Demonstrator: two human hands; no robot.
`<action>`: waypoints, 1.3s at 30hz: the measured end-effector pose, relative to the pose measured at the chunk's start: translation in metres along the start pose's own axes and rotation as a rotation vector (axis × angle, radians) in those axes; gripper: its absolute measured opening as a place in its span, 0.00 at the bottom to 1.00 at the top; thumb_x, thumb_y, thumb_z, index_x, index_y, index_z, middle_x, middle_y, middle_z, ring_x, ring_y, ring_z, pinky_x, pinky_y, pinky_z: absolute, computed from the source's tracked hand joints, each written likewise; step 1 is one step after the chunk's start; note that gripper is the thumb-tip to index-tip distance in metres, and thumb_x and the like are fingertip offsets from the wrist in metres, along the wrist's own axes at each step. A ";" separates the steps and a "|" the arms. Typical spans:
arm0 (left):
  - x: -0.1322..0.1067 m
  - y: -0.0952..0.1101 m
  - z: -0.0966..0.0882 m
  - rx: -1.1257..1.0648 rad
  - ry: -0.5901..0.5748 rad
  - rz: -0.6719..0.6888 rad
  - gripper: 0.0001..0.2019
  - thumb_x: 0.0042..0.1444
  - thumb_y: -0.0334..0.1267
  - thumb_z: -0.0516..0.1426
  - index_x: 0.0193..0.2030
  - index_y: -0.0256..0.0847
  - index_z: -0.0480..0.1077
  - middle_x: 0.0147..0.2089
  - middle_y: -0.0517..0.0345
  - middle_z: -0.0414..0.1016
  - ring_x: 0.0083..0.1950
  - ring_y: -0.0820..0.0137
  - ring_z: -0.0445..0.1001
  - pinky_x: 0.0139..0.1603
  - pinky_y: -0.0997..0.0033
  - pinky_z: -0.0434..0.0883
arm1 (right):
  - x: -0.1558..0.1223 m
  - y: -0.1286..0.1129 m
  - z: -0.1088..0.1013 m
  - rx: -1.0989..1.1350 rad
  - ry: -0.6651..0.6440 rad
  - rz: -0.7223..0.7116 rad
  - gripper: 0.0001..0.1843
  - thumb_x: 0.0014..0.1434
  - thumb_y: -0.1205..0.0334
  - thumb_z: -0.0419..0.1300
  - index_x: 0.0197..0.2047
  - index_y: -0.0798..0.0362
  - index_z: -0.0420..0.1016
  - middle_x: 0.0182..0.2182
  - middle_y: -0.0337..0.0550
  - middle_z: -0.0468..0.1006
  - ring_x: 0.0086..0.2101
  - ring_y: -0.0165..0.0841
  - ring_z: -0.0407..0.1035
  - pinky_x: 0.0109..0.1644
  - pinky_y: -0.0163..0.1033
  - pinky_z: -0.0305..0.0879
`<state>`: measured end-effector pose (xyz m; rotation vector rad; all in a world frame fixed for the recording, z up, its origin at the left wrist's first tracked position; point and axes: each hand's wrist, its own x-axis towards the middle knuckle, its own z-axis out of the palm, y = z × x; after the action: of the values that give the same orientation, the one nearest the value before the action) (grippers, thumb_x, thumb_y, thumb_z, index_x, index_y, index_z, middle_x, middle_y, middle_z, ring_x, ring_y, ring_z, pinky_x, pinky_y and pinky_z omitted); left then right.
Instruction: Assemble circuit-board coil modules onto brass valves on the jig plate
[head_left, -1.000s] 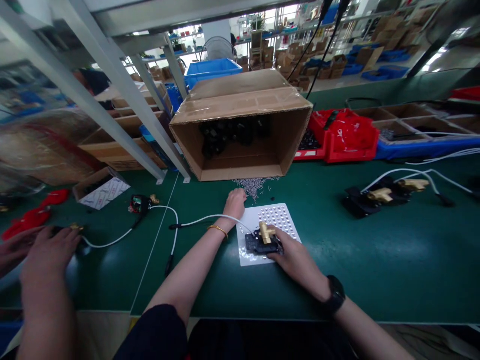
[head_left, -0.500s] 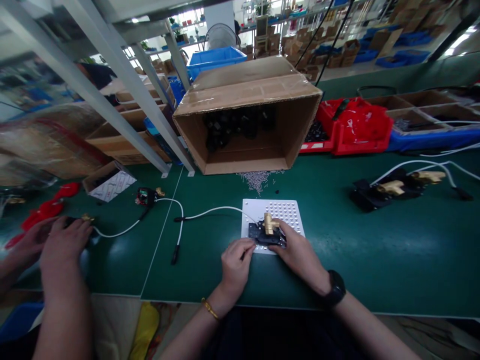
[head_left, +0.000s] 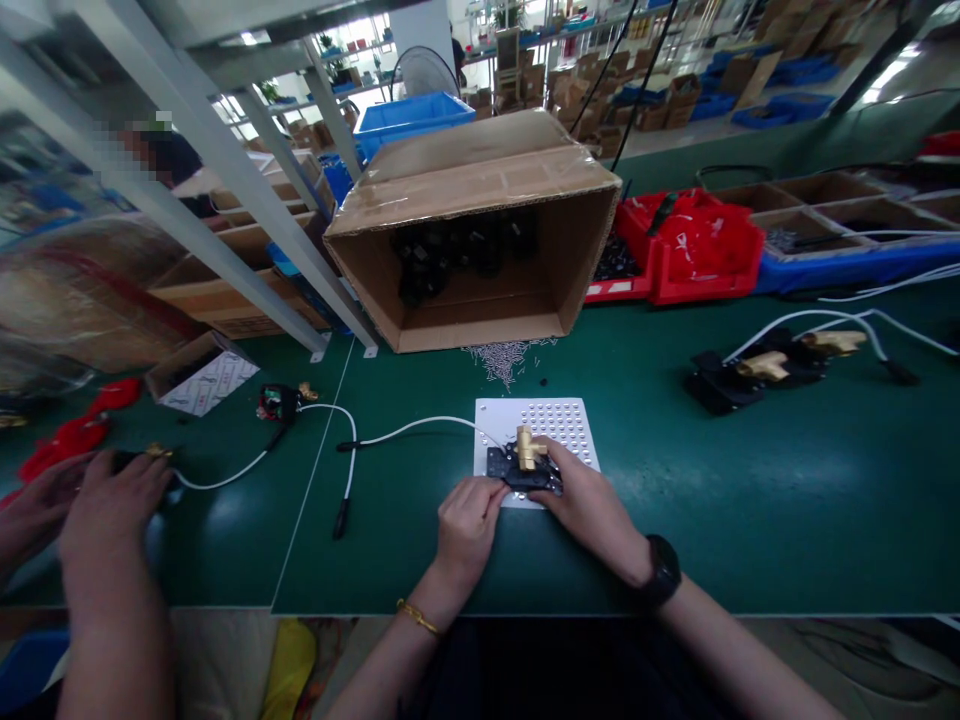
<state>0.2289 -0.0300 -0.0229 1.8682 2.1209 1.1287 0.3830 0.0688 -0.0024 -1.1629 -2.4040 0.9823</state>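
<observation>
A black plastic housing (head_left: pixel 498 464) with a brass T-shaped fitting (head_left: pixel 527 449) on top lies over a white plate with rows of small silvery pieces (head_left: pixel 574 408). My right hand (head_left: pixel 585 500) grips the housing's right end, thumb and fingers closed around it. At the near left corner of the housing, my left hand (head_left: pixel 466 520) is closed in a pinch; what its fingertips hold is hidden. A white cable (head_left: pixel 427 421) runs left from the housing to a black connector (head_left: pixel 348 447).
Behind the plate are a pile of small pins (head_left: pixel 504 362) and an open cardboard box (head_left: pixel 469 328) of black parts. Red bins (head_left: pixel 705 285) stand at the right, near more housings with brass fittings (head_left: pixel 763 367). At the left, a co-worker's hands (head_left: pixel 112 500) handle a similar part.
The camera view has swung slightly, so most things sit a little further left. My left fingertips have drawn closer together at the housing's corner. My right hand keeps its grip.
</observation>
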 end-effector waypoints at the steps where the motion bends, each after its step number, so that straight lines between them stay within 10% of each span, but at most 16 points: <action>1: 0.000 0.000 0.000 0.003 -0.002 0.012 0.06 0.58 0.34 0.53 0.34 0.41 0.72 0.32 0.56 0.77 0.35 0.69 0.75 0.39 0.69 0.71 | 0.000 0.000 0.000 -0.004 0.003 0.001 0.31 0.50 0.66 0.60 0.57 0.46 0.56 0.52 0.44 0.69 0.47 0.42 0.68 0.46 0.45 0.65; 13: 0.011 -0.003 0.000 -0.031 -0.092 -0.104 0.09 0.51 0.36 0.60 0.23 0.40 0.68 0.24 0.60 0.71 0.28 0.72 0.69 0.32 0.73 0.64 | 0.001 0.002 -0.001 -0.001 -0.023 -0.017 0.33 0.51 0.67 0.61 0.58 0.46 0.54 0.53 0.45 0.68 0.49 0.43 0.66 0.50 0.47 0.64; 17: 0.017 0.001 -0.008 -0.399 0.068 -0.504 0.13 0.41 0.41 0.65 0.24 0.40 0.66 0.23 0.63 0.67 0.24 0.75 0.64 0.27 0.74 0.62 | 0.003 -0.003 -0.006 -0.007 -0.013 -0.043 0.36 0.49 0.66 0.63 0.59 0.47 0.53 0.54 0.46 0.64 0.50 0.44 0.64 0.51 0.47 0.63; 21: 0.041 -0.002 -0.038 -0.968 0.215 -0.855 0.18 0.56 0.53 0.49 0.42 0.40 0.65 0.40 0.49 0.75 0.25 0.73 0.68 0.24 0.72 0.67 | 0.007 -0.012 -0.015 -0.069 -0.047 -0.062 0.36 0.49 0.68 0.62 0.60 0.50 0.54 0.54 0.49 0.63 0.49 0.44 0.65 0.50 0.46 0.64; 26: 0.088 0.016 -0.062 -1.027 0.455 -0.694 0.12 0.54 0.41 0.55 0.44 0.42 0.67 0.32 0.56 0.75 0.23 0.78 0.66 0.19 0.82 0.62 | -0.002 -0.018 -0.018 -0.036 -0.004 -0.042 0.26 0.48 0.67 0.63 0.51 0.53 0.63 0.46 0.46 0.70 0.43 0.41 0.68 0.44 0.42 0.66; 30: 0.131 0.084 -0.055 -0.923 0.193 -0.413 0.20 0.54 0.41 0.57 0.53 0.39 0.65 0.26 0.62 0.70 0.20 0.80 0.61 0.19 0.83 0.61 | -0.014 -0.008 -0.027 0.078 0.216 0.034 0.24 0.48 0.67 0.62 0.50 0.50 0.64 0.44 0.44 0.71 0.42 0.40 0.68 0.44 0.40 0.65; 34: 0.184 0.148 -0.021 -0.924 -0.192 -0.121 0.24 0.57 0.39 0.52 0.59 0.35 0.59 0.31 0.56 0.73 0.22 0.79 0.65 0.21 0.79 0.64 | -0.009 0.021 -0.064 0.039 0.505 0.140 0.23 0.50 0.64 0.62 0.49 0.48 0.63 0.44 0.43 0.71 0.43 0.39 0.68 0.44 0.40 0.64; 39: 0.208 0.157 0.047 -0.667 -0.177 0.008 0.36 0.53 0.35 0.55 0.65 0.46 0.42 0.54 0.47 0.65 0.29 0.78 0.69 0.38 0.70 0.70 | 0.018 0.070 -0.104 -0.239 0.668 0.401 0.22 0.51 0.56 0.61 0.49 0.54 0.64 0.43 0.48 0.72 0.42 0.43 0.70 0.39 0.41 0.65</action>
<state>0.3318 0.1723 0.1137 1.5773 1.3957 1.3846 0.4656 0.1606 0.0241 -1.7631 -1.8122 0.3032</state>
